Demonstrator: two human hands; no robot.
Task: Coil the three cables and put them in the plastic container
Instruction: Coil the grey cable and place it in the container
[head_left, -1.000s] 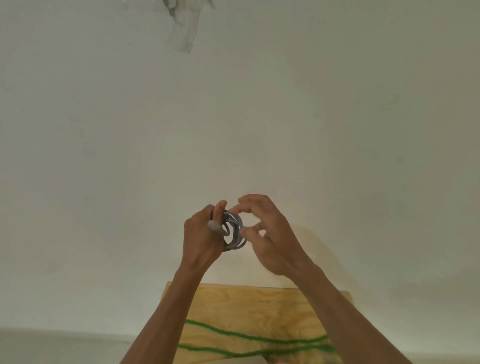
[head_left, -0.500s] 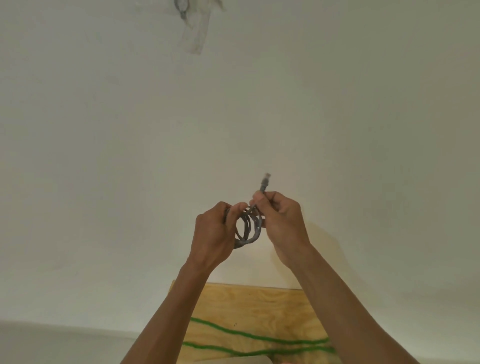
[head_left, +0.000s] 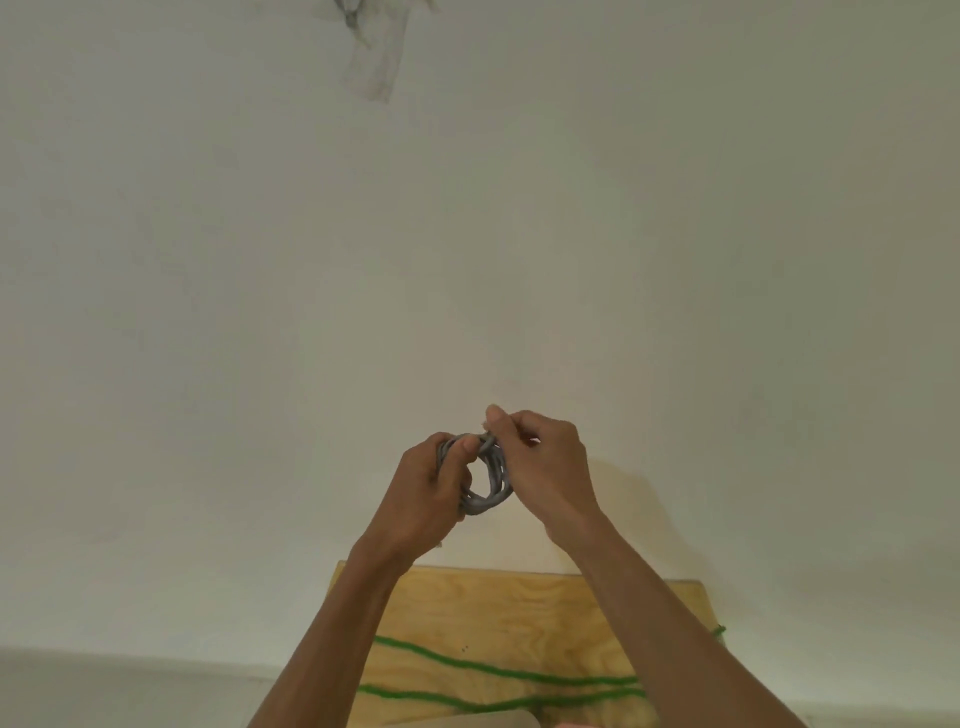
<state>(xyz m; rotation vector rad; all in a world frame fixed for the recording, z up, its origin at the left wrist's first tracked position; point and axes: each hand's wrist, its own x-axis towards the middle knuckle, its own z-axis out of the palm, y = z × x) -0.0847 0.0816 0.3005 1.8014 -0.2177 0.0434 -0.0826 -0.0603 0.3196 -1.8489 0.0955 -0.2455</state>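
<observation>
Held up at 12 o'clock above the tabletop, the left hand clamps the grey cable coil while the right hand pinches its end, likely tucking it in before going to the container, which is not clearly in view.

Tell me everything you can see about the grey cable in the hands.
The grey cable is wound into a small round coil of several loops, matte and rubbery looking. It is held up in the air in front of a pale wall, above the wooden table. The left hand grips its left side; the right hand pinches the top. Its connectors are hidden.
</observation>
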